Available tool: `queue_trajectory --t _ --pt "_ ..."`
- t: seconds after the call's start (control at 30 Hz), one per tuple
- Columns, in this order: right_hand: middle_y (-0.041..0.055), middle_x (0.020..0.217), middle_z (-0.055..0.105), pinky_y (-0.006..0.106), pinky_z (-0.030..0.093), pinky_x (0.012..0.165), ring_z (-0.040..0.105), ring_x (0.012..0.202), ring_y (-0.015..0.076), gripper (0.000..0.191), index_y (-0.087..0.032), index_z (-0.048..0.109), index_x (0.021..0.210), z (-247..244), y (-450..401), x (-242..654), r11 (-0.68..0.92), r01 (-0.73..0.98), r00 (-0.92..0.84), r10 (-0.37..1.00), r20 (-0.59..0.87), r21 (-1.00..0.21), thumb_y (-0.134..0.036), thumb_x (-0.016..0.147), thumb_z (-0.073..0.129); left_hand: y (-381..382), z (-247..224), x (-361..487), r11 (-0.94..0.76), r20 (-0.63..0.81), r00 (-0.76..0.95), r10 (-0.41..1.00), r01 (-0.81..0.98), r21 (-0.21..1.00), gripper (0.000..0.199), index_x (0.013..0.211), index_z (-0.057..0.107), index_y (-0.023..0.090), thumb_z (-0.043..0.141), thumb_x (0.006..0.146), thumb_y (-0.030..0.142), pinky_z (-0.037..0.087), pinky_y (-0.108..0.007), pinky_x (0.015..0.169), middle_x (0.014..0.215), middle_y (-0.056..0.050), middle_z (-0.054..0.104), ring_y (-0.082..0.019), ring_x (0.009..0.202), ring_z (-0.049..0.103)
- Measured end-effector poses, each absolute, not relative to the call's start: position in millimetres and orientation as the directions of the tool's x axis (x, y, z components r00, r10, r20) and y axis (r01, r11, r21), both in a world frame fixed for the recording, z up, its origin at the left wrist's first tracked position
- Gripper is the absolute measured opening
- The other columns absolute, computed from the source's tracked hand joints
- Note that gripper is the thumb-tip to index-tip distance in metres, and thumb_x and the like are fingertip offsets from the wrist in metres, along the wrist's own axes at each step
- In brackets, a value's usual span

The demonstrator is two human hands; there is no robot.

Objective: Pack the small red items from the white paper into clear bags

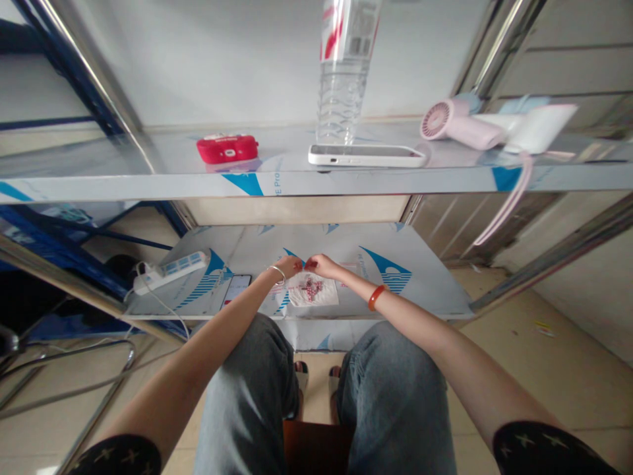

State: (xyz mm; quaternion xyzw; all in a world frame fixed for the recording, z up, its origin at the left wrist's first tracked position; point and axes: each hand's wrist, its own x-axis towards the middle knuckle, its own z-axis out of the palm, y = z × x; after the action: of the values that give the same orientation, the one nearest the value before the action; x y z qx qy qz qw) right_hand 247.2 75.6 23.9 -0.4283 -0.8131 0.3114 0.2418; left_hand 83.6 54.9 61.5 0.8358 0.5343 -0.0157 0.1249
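Over the lower metal table, my left hand (289, 266) and my right hand (320, 265) are close together, fingertips nearly meeting. The fingers of each are pinched together; whatever small thing they may hold is too tiny to make out. Just below them lies a white cloth or paper (330, 294) with a pile of small red and pink pieces (312, 287) on it. A phone with a lit screen (237, 287) rests to the left, partly beside my left forearm.
A white power strip (171, 270) with cables lies on the lower table's left side. The upper shelf (287, 181) holds a red case (227, 150), a clear bottle (343, 99), a white-edged phone (366, 156) and a pink handheld fan (459, 124) with a hanging strap.
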Motion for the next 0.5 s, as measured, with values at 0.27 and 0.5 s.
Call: queue_trajectory --t 0.27,0.5 --pt "0.0048 0.076 0.07 0.02 0.04 0.057 0.057 0.061 0.0143 0.008 -0.01 0.069 0.069 24.5 75.8 246.6 0.457 0.546 -0.557 0.824 0.103 -0.702 -0.012 0.072 0.062 54.1 61.0 85.5 -0.415 -0.169 0.437 0.884 0.898 0.147 0.021 0.097 0.065 0.019 0.047 0.088 0.025 0.043 -0.025 0.082 0.102 -0.004 0.068 -0.019 0.093 0.06" --pt "0.0062 0.077 0.07 0.02 0.041 0.058 0.058 0.061 0.0135 0.012 -0.01 0.07 0.075 27.8 71.5 247.2 0.485 0.573 -0.592 0.803 0.076 -0.661 -0.009 0.074 0.058 51.6 62.3 86.4 -0.414 -0.199 0.43 0.881 0.903 0.116 0.024 0.101 0.065 0.019 0.046 0.087 0.021 0.042 -0.024 0.082 0.103 -0.005 0.068 -0.019 0.095 0.06"
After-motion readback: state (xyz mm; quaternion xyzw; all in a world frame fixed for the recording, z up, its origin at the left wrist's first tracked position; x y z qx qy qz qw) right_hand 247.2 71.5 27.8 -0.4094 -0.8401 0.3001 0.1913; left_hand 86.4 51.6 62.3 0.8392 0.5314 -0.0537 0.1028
